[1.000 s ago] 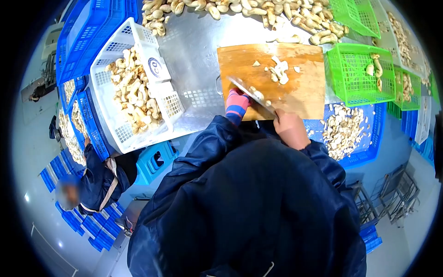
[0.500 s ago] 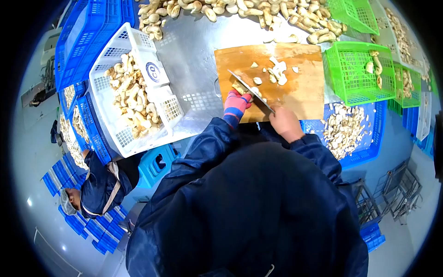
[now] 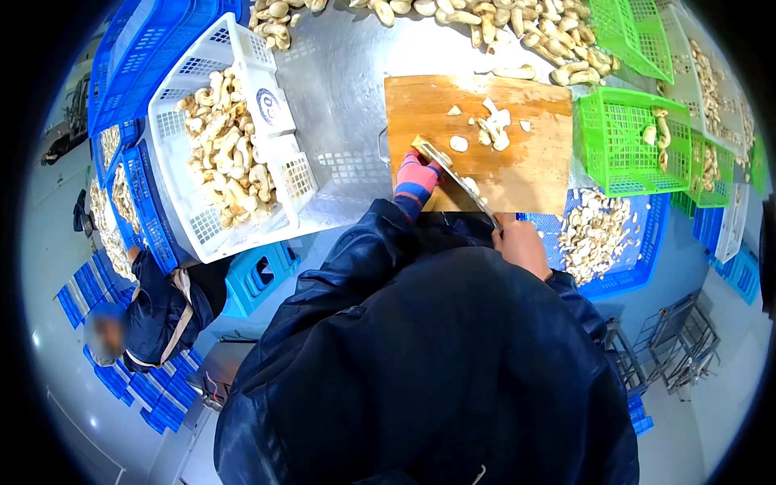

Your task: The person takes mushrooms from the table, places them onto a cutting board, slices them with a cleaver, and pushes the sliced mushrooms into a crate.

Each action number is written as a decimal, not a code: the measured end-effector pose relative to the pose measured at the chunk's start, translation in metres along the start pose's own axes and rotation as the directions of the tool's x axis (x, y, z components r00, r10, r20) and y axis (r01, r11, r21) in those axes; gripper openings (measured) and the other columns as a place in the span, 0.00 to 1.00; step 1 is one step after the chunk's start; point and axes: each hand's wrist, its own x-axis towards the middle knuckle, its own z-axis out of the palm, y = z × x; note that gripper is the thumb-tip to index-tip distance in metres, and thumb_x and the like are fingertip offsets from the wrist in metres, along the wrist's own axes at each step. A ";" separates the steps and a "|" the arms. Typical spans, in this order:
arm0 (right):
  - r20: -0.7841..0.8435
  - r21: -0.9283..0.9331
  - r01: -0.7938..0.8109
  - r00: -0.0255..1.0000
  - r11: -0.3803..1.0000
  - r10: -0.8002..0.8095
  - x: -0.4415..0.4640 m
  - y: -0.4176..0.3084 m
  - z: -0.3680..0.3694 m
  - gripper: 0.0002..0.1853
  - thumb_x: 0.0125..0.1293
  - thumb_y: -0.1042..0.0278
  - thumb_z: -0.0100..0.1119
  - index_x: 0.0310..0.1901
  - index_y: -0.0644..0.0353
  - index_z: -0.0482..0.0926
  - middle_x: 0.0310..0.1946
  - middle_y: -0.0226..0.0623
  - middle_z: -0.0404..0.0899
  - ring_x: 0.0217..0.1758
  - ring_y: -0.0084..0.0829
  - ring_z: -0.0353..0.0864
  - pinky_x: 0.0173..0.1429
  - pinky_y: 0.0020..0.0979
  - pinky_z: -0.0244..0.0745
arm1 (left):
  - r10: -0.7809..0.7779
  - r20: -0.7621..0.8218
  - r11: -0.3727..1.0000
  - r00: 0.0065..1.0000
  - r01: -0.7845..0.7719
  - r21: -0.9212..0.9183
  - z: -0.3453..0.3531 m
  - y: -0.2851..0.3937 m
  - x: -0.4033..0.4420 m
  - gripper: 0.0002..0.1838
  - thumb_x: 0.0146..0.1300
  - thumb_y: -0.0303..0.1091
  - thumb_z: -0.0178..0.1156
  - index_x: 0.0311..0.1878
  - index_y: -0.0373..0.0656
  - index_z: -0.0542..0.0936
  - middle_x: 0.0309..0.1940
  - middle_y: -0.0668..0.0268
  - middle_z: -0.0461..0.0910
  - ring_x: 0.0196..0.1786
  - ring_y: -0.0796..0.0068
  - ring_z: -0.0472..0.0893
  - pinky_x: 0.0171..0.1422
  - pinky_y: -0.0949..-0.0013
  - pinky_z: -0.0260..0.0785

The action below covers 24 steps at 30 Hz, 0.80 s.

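My left hand [image 3: 417, 178], in a pink and blue striped glove, is closed around a pale mushroom [image 3: 419, 143] at the left side of the wooden cutting board [image 3: 537, 166]. Bare, my right hand [image 3: 523, 245] grips a knife [image 3: 462, 183] by its handle near the board's front edge. The blade slants across the board, right beside the gloved fingers. A white slice [image 3: 475, 191] lies against the blade near the handle. Farther back on the board are several cut white mushroom pieces [image 3: 495, 129].
At left stands a white crate [image 3: 206, 238] of mushrooms. Whole mushrooms [image 3: 550, 40] are heaped along the table's back. To the right are a green basket [image 3: 602, 182] with a few mushrooms and a blue crate [image 3: 647, 263] of cut pieces. A co-worker [image 3: 162, 319] is at far left.
My right hand and the knife have moved right and toward my body. A slice now shows beside the blade. My left hand keeps its hold on the mushroom, and the view has shifted slightly.
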 end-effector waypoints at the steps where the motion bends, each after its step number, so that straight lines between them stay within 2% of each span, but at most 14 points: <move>1: 0.001 -0.013 0.009 1.000 1.000 -0.009 0.002 0.000 0.002 0.09 0.55 0.70 0.52 0.34 0.64 0.78 0.24 0.55 0.77 0.30 0.52 0.78 0.39 0.45 0.74 | 0.000 0.007 1.000 1.000 0.000 0.017 -0.001 -0.002 0.002 0.19 0.51 0.32 0.63 0.43 0.33 0.69 0.27 0.60 0.77 0.23 0.71 0.78 0.26 0.71 0.73; 6: -0.078 0.016 0.096 0.992 0.995 -0.095 0.015 0.008 0.017 0.09 0.55 0.68 0.51 0.31 0.66 0.78 0.24 0.56 0.76 0.31 0.52 0.78 0.39 0.45 0.73 | -0.016 0.019 1.000 1.000 0.016 -0.023 -0.001 0.001 0.000 0.20 0.51 0.28 0.61 0.46 0.34 0.68 0.33 0.58 0.77 0.29 0.70 0.79 0.29 0.70 0.75; 7: -0.046 0.009 0.073 0.996 0.997 -0.073 0.024 0.009 0.026 0.10 0.55 0.68 0.51 0.31 0.66 0.78 0.25 0.56 0.76 0.31 0.52 0.78 0.39 0.46 0.73 | -0.044 0.047 0.996 0.998 0.047 -0.077 -0.001 0.003 -0.001 0.21 0.50 0.27 0.61 0.48 0.35 0.67 0.36 0.58 0.77 0.33 0.69 0.79 0.31 0.69 0.76; 10: 0.031 0.036 0.021 0.999 0.999 -0.022 0.062 0.008 0.042 0.12 0.55 0.66 0.51 0.32 0.66 0.78 0.25 0.56 0.76 0.31 0.53 0.77 0.40 0.46 0.73 | -0.091 0.090 0.992 0.992 0.098 -0.080 -0.005 0.011 -0.006 0.23 0.50 0.26 0.61 0.50 0.37 0.66 0.37 0.60 0.77 0.35 0.70 0.79 0.31 0.70 0.76; 11: 0.048 0.077 0.019 0.999 0.997 -0.023 0.074 0.008 0.040 0.13 0.55 0.65 0.51 0.33 0.67 0.78 0.25 0.56 0.76 0.31 0.54 0.77 0.40 0.46 0.73 | -0.117 0.130 0.992 0.985 0.123 -0.038 -0.009 0.017 -0.007 0.25 0.50 0.28 0.62 0.52 0.40 0.65 0.38 0.61 0.77 0.37 0.70 0.79 0.34 0.69 0.76; 14: 0.106 0.240 -0.065 0.994 0.969 0.040 0.077 0.012 0.031 0.14 0.55 0.62 0.52 0.36 0.65 0.78 0.29 0.54 0.77 0.35 0.52 0.77 0.43 0.43 0.72 | -0.224 0.219 0.973 0.950 0.232 -0.008 -0.027 0.035 -0.020 0.23 0.55 0.35 0.61 0.50 0.36 0.66 0.40 0.61 0.76 0.38 0.72 0.79 0.35 0.70 0.75; 15: 0.125 0.296 -0.109 0.989 0.949 0.075 0.077 0.018 0.025 0.15 0.56 0.61 0.53 0.38 0.64 0.78 0.31 0.54 0.78 0.37 0.51 0.77 0.45 0.42 0.72 | -0.314 0.218 0.947 0.924 0.320 0.007 -0.031 0.042 -0.020 0.25 0.55 0.42 0.62 0.50 0.38 0.68 0.39 0.63 0.78 0.39 0.75 0.78 0.39 0.70 0.74; 16: -0.007 0.250 -0.014 1.000 0.968 0.016 0.078 0.044 0.038 0.16 0.56 0.60 0.53 0.40 0.63 0.78 0.34 0.52 0.78 0.39 0.49 0.76 0.47 0.41 0.71 | -0.274 0.155 0.951 0.949 0.244 0.190 -0.033 0.034 -0.008 0.27 0.53 0.45 0.62 0.50 0.38 0.69 0.39 0.61 0.78 0.41 0.71 0.79 0.42 0.67 0.72; 18: -0.255 0.120 0.159 0.959 0.980 -0.124 0.080 0.102 0.077 0.18 0.56 0.57 0.55 0.43 0.61 0.77 0.40 0.48 0.77 0.44 0.46 0.76 0.50 0.39 0.69 | -0.157 0.056 0.838 0.986 0.103 0.536 -0.038 0.010 0.024 0.32 0.49 0.52 0.64 0.49 0.37 0.70 0.39 0.56 0.79 0.44 0.63 0.79 0.48 0.62 0.70; 19: -0.246 0.134 0.051 0.969 0.990 -0.016 0.076 0.101 0.066 0.18 0.56 0.57 0.55 0.45 0.60 0.76 0.41 0.47 0.77 0.45 0.45 0.75 0.51 0.39 0.68 | 0.128 0.010 0.583 0.992 -0.083 0.808 -0.026 0.036 0.002 0.30 0.50 0.53 0.62 0.47 0.37 0.72 0.36 0.53 0.80 0.42 0.59 0.80 0.45 0.63 0.71; 21: -0.236 0.165 -0.167 0.950 0.972 0.203 0.064 0.095 0.032 0.20 0.57 0.55 0.55 0.47 0.57 0.75 0.45 0.44 0.76 0.48 0.42 0.74 0.53 0.40 0.67 | 0.161 0.012 0.475 0.987 -0.088 0.876 -0.012 0.052 -0.002 0.30 0.50 0.53 0.61 0.47 0.37 0.71 0.38 0.50 0.79 0.43 0.54 0.79 0.47 0.60 0.70; 22: -0.351 0.100 -0.129 0.923 0.987 0.157 0.067 0.104 0.031 0.18 0.58 0.56 0.54 0.46 0.58 0.76 0.43 0.44 0.76 0.46 0.41 0.75 0.52 0.40 0.67 | 0.180 0.019 0.416 0.983 -0.094 0.904 -0.005 0.058 -0.001 0.30 0.50 0.53 0.61 0.47 0.37 0.71 0.38 0.48 0.79 0.43 0.52 0.79 0.47 0.58 0.69; 23: -0.458 0.031 -0.102 0.883 0.994 0.105 0.070 0.119 0.037 0.16 0.59 0.57 0.53 0.44 0.59 0.77 0.41 0.44 0.77 0.44 0.41 0.75 0.51 0.40 0.67 | 0.225 0.029 0.407 0.974 -0.121 0.905 0.000 0.063 0.001 0.23 0.51 0.44 0.60 0.46 0.39 0.71 0.35 0.52 0.79 0.41 0.56 0.79 0.45 0.61 0.70; 24: -0.553 -0.040 -0.085 0.832 0.996 0.048 0.072 0.138 0.046 0.15 0.60 0.58 0.52 0.42 0.60 0.77 0.38 0.44 0.78 0.43 0.40 0.76 0.50 0.40 0.67 | 0.241 0.045 0.610 0.969 -0.188 0.769 0.000 0.058 0.017 0.21 0.50 0.41 0.60 0.45 0.39 0.72 0.34 0.53 0.79 0.38 0.58 0.79 0.44 0.62 0.71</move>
